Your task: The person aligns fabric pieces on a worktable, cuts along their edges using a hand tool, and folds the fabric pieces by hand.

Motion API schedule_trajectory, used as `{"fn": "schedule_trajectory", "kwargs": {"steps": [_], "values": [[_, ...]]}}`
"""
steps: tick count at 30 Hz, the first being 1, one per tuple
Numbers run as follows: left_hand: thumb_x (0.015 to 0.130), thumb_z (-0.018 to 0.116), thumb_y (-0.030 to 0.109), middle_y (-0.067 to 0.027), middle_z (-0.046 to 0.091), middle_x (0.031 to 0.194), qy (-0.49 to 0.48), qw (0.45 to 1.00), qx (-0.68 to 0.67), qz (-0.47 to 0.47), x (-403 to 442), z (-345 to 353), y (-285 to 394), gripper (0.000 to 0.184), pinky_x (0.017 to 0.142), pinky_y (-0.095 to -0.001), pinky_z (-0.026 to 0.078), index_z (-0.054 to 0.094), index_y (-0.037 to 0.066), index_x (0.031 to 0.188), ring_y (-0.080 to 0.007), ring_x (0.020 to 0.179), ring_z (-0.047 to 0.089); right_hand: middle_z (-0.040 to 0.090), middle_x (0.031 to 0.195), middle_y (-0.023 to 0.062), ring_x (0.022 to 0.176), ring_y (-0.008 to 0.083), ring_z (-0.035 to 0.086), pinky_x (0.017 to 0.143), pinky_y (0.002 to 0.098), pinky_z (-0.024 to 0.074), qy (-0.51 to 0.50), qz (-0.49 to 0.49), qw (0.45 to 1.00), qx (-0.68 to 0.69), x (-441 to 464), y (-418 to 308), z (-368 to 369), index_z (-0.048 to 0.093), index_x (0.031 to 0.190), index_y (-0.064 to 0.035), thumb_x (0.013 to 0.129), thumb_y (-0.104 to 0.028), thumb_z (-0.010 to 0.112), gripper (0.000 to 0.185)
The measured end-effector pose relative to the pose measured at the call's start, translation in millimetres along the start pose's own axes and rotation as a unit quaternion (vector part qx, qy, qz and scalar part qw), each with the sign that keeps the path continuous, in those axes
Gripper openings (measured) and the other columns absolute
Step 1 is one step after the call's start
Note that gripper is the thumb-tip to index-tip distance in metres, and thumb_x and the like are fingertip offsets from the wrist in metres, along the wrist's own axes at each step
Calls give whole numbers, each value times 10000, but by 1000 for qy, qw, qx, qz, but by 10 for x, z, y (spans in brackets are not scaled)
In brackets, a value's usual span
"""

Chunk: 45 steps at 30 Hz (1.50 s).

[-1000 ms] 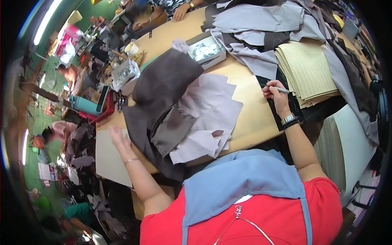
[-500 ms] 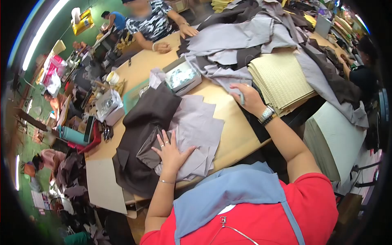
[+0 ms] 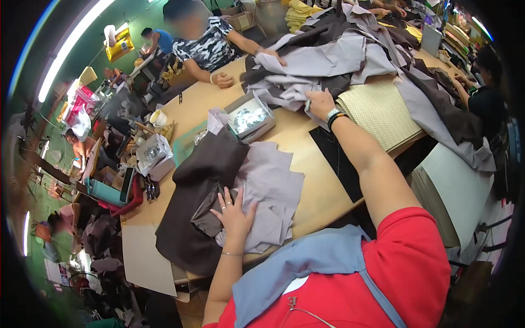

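Heaped grey cloth [image 3: 333, 57] lies across the table's [image 3: 219, 76] far side, right at the right hand [image 3: 321, 104], its fingers curled around a pen [image 3: 308, 101], while the left hand [image 3: 235, 217], farther from it, presses spread and flat on cut pieces [image 3: 273, 177].

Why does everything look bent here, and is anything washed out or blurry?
Head view: edges curve into black corners, probably a very wide lens; the tube light at upper left is washed out white; shiny pieces in the open box glare; the face of the person across the table is smudged; the left hand is fairly clear.
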<state>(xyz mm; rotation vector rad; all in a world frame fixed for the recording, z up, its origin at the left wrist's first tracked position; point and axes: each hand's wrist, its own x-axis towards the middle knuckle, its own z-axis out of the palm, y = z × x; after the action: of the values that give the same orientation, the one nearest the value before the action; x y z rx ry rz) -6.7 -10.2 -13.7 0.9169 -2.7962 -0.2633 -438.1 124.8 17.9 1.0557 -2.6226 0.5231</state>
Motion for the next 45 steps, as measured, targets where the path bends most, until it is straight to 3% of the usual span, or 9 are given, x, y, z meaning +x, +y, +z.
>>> {"fn": "schedule_trajectory", "kwargs": {"steps": [6,11,14,15,18,19,24,35,45], "values": [[976,527,363,-144,392,1540,10,1000,1,-28,70,-4,9,439,1076,-761,109,573,190,1377,-396,1451,285,712,971,133,956,314,672,1116,526,275,113,-43,885,450,-496,-370,-670,679,1058,-93,847,-187,681,231],[1067,371,318,-123,522,1439,56,951,-289,-93,54,-73,0,407,1169,-572,188,593,58,1288,-301,1407,391,687,946,82,993,270,664,1169,639,107,38,-260,881,394,-1334,-1143,-751,671,1050,-96,786,-153,698,272],[1072,353,387,-121,548,1390,-1,817,-573,-64,57,-87,-137,458,1158,-449,284,574,50,1289,-256,1350,450,604,840,65,894,287,620,1133,586,243,-19,-367,814,451,-1772,-1674,-565,648,972,-114,711,-143,717,271],[1055,375,466,-115,565,1337,-70,620,-767,-151,-27,-217,-41,530,1097,-359,371,526,45,1339,-214,1268,497,593,849,78,877,305,607,1050,541,335,-54,-391,794,462,-1933,-1823,-554,629,939,-115,672,-156,730,289],[958,599,463,-106,533,1360,-253,540,-770,-227,-135,-265,-282,686,1047,-370,427,374,48,1455,-228,1233,522,592,856,137,856,345,591,743,429,492,-202,-460,705,502,-2324,-2073,-278,623,977,-78,731,-173,725,283],[876,736,274,-115,541,1355,-172,707,-672,-141,-79,-375,-124,728,1031,-388,452,367,39,1458,-242,1217,553,605,865,145,860,350,594,750,437,492,-212,-464,693,509,-2409,-2117,-328,630,994,-74,740,-181,730,293],[771,673,-103,-125,646,1193,-97,761,-620,-162,-78,-358,-357,586,866,-322,542,496,-5,1321,-214,1047,653,655,887,160,845,372,623,774,442,502,-263,-439,677,529,-2283,-2005,-763,646,1074,-50,781,-255,771,379],[848,667,8,-198,609,1244,350,913,-113,-179,-983,-2673,-2246,566,979,-383,459,473,-51,1376,-243,1109,589,721,907,140,809,245,702,725,311,539,-2,-117,913,391,-2009,-695,-1161,716,995,-25,861,-129,739,171],[742,557,9,-221,676,1113,-49,987,97,-120,-607,-1348,-2314,427,930,-444,492,683,47,1149,-361,1074,641,702,916,153,849,300,667,759,364,522,3,-59,954,295,-2276,-249,-611,689,989,-11,841,-56,710,156]]}}
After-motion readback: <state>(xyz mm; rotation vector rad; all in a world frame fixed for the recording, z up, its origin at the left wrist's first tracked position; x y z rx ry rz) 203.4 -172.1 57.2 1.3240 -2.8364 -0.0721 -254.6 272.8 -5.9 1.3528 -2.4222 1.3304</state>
